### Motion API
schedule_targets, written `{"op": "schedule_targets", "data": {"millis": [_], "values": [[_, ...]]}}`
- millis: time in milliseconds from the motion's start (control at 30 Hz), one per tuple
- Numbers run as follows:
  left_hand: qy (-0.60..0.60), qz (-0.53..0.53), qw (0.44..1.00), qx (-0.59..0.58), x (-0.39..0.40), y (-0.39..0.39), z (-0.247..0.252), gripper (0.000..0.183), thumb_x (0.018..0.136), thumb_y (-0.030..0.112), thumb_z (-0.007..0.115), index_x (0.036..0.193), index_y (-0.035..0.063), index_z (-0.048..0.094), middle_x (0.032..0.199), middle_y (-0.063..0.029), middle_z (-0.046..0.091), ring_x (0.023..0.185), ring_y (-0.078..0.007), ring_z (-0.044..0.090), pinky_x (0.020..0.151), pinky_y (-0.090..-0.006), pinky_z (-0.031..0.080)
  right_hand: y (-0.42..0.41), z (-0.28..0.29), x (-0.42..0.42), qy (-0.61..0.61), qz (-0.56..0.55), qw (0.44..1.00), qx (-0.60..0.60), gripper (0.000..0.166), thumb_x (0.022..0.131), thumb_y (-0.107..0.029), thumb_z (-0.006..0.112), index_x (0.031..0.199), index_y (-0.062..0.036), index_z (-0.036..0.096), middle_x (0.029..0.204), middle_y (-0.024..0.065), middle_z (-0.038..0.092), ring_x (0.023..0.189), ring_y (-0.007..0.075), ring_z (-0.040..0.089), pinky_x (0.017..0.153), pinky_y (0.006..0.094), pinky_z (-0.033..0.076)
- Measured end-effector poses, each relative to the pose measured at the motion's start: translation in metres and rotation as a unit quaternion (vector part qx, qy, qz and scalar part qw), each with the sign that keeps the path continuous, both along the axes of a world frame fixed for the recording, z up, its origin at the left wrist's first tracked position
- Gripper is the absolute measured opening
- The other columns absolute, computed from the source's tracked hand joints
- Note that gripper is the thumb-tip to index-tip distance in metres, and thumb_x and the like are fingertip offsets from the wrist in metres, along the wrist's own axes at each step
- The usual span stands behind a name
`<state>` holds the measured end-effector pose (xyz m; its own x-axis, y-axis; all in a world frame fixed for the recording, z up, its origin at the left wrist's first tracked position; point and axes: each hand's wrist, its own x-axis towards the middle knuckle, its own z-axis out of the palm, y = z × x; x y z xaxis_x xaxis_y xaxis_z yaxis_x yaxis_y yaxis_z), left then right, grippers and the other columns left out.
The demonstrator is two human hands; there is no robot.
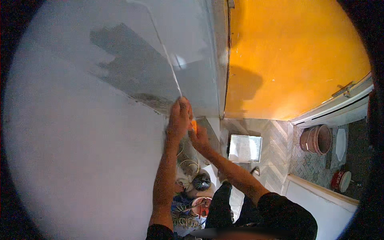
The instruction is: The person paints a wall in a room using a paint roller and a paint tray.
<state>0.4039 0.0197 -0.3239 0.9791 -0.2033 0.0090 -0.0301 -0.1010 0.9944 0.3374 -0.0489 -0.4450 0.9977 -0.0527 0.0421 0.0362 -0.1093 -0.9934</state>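
Note:
A thin pale strip or cord point(163, 45) runs down along a grey-white plastered surface point(75, 144). My left hand point(180, 114) grips its lower end, with the fingers closed. Just below and to the right, my right hand point(199, 139) is closed around a small orange object point(194, 126). Most of that object hides in my fingers, so its kind cannot be told. Behind the strip, a darker grey patch point(132, 60) of rougher finish shows on the surface.
An orange door or panel point(294, 60) with a metal latch point(345, 89) stands at upper right. Below are a white square container point(245, 148), a brown bucket point(309, 139) and a red-and-white tub point(340, 181). Near my legs lie a black bag point(201, 181), coiled cords point(187, 222) and a reddish bucket point(207, 202).

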Motion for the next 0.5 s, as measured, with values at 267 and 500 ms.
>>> {"op": "schedule_targets", "data": {"millis": [267, 500], "values": [[0.078, 0.03, 0.992, 0.095, -0.079, 0.025, -0.231, 0.048, 0.095, 0.044, 0.035, 0.074, 0.002, 0.044, 0.055, -0.009, 0.043, 0.052, -0.0216, 0.046, 0.051, -0.0392, 0.038, 0.014, -0.179, -0.122, 0.072, 0.003, 0.997, 0.0, 0.037, 0.092, -0.032, 0.048, 0.109, 0.001, 0.055, 0.097, 0.0193, 0.061, 0.072, 0.0336, 0.06, 0.062, 0.0429, 0.046], [0.017, 0.033, 0.998, 0.055, -0.02, -0.001, -0.052, 0.041, 0.098, 0.037, 0.033, 0.072, 0.0065, 0.041, 0.055, -0.003, 0.041, 0.047, -0.0145, 0.038, 0.045, -0.0322, 0.035, -0.008, -0.037, -0.032, 0.015, -0.002, 1.0, -0.001, 0.041, 0.092, -0.039, 0.046, 0.105, -0.0012, 0.055, 0.072, 0.0146, 0.06, 0.058, 0.0245, 0.057, 0.054, 0.0386, 0.044]]}}
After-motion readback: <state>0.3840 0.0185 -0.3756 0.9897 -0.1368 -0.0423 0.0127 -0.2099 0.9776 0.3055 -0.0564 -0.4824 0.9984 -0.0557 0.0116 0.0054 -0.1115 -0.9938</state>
